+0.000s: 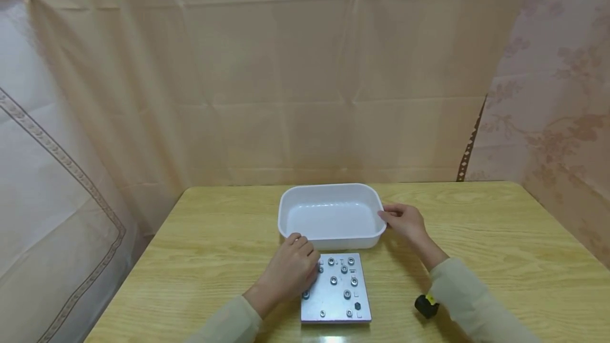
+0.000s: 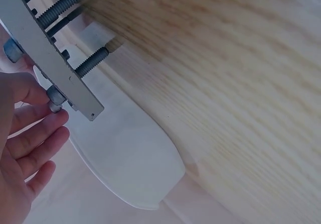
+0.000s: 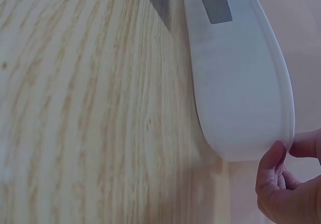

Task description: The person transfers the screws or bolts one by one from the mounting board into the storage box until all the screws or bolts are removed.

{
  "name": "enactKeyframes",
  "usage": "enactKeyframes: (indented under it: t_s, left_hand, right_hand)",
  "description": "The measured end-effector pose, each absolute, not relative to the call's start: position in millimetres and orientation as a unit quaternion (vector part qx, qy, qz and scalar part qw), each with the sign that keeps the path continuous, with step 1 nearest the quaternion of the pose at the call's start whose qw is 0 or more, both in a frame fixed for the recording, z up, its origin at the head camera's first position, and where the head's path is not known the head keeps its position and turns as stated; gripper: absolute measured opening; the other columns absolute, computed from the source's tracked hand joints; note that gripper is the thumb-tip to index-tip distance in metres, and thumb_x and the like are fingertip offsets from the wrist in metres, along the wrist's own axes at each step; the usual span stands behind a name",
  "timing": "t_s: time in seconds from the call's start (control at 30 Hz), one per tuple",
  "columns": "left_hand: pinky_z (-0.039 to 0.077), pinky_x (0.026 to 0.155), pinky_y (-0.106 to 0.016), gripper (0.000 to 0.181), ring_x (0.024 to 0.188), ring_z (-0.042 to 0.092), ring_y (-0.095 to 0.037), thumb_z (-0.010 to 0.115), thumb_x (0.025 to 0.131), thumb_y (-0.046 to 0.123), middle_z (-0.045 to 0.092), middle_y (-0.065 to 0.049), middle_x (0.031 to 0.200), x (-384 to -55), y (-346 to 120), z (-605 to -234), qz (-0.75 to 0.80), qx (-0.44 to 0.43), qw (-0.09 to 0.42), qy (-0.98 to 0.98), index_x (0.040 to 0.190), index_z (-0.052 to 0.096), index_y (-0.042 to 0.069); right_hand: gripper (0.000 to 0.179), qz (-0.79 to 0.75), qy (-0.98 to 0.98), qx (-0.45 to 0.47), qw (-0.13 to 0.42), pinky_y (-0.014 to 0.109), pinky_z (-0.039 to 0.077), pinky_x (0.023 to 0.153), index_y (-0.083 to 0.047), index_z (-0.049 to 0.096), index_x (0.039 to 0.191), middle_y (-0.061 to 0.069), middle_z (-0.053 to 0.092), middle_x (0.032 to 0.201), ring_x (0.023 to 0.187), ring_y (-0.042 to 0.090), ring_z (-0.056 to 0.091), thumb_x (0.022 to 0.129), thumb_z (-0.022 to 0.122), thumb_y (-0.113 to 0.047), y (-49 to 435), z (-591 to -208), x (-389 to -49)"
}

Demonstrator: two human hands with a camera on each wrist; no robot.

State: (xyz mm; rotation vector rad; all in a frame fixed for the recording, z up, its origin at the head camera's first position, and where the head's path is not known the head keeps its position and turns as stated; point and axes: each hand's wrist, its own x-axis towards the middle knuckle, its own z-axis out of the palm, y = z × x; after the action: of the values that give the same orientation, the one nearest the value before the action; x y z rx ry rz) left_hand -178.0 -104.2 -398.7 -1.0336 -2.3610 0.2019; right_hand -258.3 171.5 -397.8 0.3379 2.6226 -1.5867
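A silvery metal plate (image 1: 335, 285) with several bolts and nuts lies in front of a white plastic tray (image 1: 329, 243). In the left wrist view, threaded bolt shanks (image 2: 93, 62) project from the underside of the plate. My left hand (image 1: 293, 266) is over the plate's far left part, its thumb and fingertips pinching a bolt head (image 2: 56, 94) close to the plate's end. At the tray's right end, my right hand (image 1: 405, 221) pinches the rim between thumb and fingers. The right wrist view shows this grip at the tray's corner.
A black and yellow object (image 1: 426, 306), partly covered by the right sleeve, lies on the wooden table (image 1: 219, 237); its kind is unclear. Beige cloth (image 1: 310, 68) hangs behind the table, with patterned cloth (image 1: 562, 94) on the right.
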Motion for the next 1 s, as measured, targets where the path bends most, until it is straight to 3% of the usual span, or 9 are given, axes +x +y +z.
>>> enactKeyframes:
  t_s: [0.3, 0.67, 0.8, 0.9, 1.0]
  left_hand:
    - [0.047, 0.088, -0.030, 0.011, 0.080, 0.061, -0.012, 0.067, 0.083, 0.029, 0.067, 0.006, 0.079, -179.1, -105.3, -397.4, 0.072, -0.389, 0.277, -0.876, 0.078, 0.067, 0.019]
    - [0.048, 0.087, -0.029, 0.011, 0.078, 0.060, -0.011, 0.068, 0.082, 0.028, 0.066, 0.007, 0.076, -180.3, -105.6, -397.3, 0.068, -0.404, 0.289, -0.865, 0.076, 0.066, 0.019]
    - [0.048, 0.086, -0.029, 0.011, 0.079, 0.060, -0.011, 0.068, 0.082, 0.028, 0.065, 0.007, 0.077, -180.7, -106.5, -397.4, 0.068, -0.408, 0.291, -0.863, 0.076, 0.066, 0.019]
    - [0.048, 0.086, -0.029, 0.011, 0.078, 0.059, -0.011, 0.068, 0.082, 0.028, 0.065, 0.007, 0.077, -180.6, -107.0, -397.8, 0.067, -0.410, 0.291, -0.862, 0.076, 0.066, 0.019]
    - [0.048, 0.086, -0.029, 0.010, 0.078, 0.059, -0.011, 0.067, 0.082, 0.028, 0.065, 0.007, 0.077, -180.6, -106.9, -397.5, 0.067, -0.411, 0.287, -0.863, 0.077, 0.066, 0.019]
  right_hand:
    - [0.041, -0.544, 0.830, 0.118, 0.043, 0.036, 0.056, 0.088, 0.006, 0.058, 0.125, 0.028, 0.057, 0.129, 0.095, 0.021, 0.066, 0.092, 0.062, -0.019, 173.3, -395.8, -259.6]
    - [0.048, -0.570, 0.812, 0.099, 0.081, 0.032, 0.057, 0.083, 0.011, 0.056, 0.125, 0.029, 0.060, 0.126, 0.078, 0.005, 0.065, 0.088, 0.068, -0.017, 184.3, -389.3, -261.3]
    - [0.050, -0.583, 0.799, 0.100, 0.107, 0.030, 0.058, 0.079, 0.013, 0.054, 0.125, 0.022, 0.070, 0.110, 0.073, 0.004, 0.064, 0.086, 0.070, -0.016, 187.6, -385.6, -263.4]
    - [0.051, -0.607, 0.779, 0.097, 0.123, 0.027, 0.058, 0.076, 0.014, 0.053, 0.125, 0.008, 0.074, 0.087, 0.070, 0.003, 0.064, 0.085, 0.071, -0.013, 190.1, -385.6, -264.9]
    - [0.049, -0.635, 0.753, 0.096, 0.145, 0.024, 0.058, 0.074, 0.014, 0.055, 0.123, -0.005, 0.072, 0.076, 0.068, 0.003, 0.065, 0.084, 0.071, -0.011, 193.0, -386.7, -267.0]
